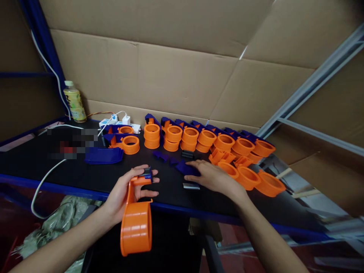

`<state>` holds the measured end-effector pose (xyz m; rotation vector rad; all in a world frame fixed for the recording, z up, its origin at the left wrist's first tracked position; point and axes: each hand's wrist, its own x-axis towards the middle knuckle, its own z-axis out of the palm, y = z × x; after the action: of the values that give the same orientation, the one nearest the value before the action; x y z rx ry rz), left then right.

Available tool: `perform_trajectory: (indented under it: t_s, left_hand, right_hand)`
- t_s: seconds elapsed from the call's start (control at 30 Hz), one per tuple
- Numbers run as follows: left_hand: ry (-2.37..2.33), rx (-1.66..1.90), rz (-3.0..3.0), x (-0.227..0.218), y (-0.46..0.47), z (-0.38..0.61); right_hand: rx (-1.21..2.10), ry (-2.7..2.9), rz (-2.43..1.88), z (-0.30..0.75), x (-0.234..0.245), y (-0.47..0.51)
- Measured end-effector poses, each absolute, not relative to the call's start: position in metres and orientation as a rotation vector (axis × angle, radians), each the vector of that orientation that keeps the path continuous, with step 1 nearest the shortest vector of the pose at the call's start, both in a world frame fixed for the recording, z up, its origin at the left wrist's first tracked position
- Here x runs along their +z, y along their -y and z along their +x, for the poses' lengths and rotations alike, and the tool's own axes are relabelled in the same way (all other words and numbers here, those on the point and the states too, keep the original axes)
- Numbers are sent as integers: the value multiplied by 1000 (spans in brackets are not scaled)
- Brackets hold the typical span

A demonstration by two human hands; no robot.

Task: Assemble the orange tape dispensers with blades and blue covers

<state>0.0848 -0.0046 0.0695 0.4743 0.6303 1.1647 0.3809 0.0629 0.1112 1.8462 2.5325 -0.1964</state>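
In my left hand (122, 191) is an orange tape dispenser (136, 227), its ring hanging below the table's front edge. A blue piece with a dark strip sits at its upper end, under my thumb. My right hand (212, 176) is low over the table, thumb and fingers on either side of a blue plastic part (183, 167). How firmly they grip it cannot be made out. A small silvery strip (191, 186) lies just below my right thumb. Behind the fingers are a black piece (188, 154) and a small blue part (160, 156).
Stacked orange-and-blue dispensers (190, 138) line the back of the black table (159, 212). Loose orange dispenser bodies (247, 177) lie to the right. At left are flat blue parts (104, 156), a power strip (133, 128), white cable and a bottle (75, 104). Cardboard walls the back.
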Motion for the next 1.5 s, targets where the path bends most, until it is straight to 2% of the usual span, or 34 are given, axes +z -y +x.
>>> perform_trajectory:
  t_s: [0.3,0.47,0.53,0.57,0.63,0.7,0.73,0.8,0.9,1.07,1.27,1.37,1.5]
  left_hand:
    - [-521,1313,526,66,2,87]
    - [-471,1451,674,74,9,91]
    - [-462,1490,712,79,9,94]
    - [-463,1503,715,81,8,96]
    - [-474,1529,701,85,4,100]
    - [-477,1538,673,89,-3,104]
    - [-473,1535,657,91,-6,106]
    - [-450,1513,620,93,-14,109]
    - [-388,1436,569,95,-25,113]
    - [-366,1446,607,94,-32,118]
    - [-438,1362,761,86,-26,123]
    - [-477,1376,742,82,-23,123]
    - [-438,1360,685,79,-16,118]
  right_hand:
    - [-113,-2679,1881,390,103,-73]
    - [-175,-2910,2000,381,112,-67]
    - [-306,-3074,2120,369,123,-52]
    - [-511,-3167,2177,361,129,-41]
    - [-1297,-3188,2108,344,136,-20]
    - [-2106,-2909,1813,327,132,-2]
    - [-2398,-2729,1672,319,126,4]
    - [-2785,-2408,1493,304,108,11]
    - [-3085,-2120,1414,289,82,14]
    - [-3064,-2244,1558,285,73,11]
    - [-2535,-2666,1802,285,90,15]
    - [-2339,-2757,1876,286,96,25]
    - [-2137,-3014,2178,300,101,25]
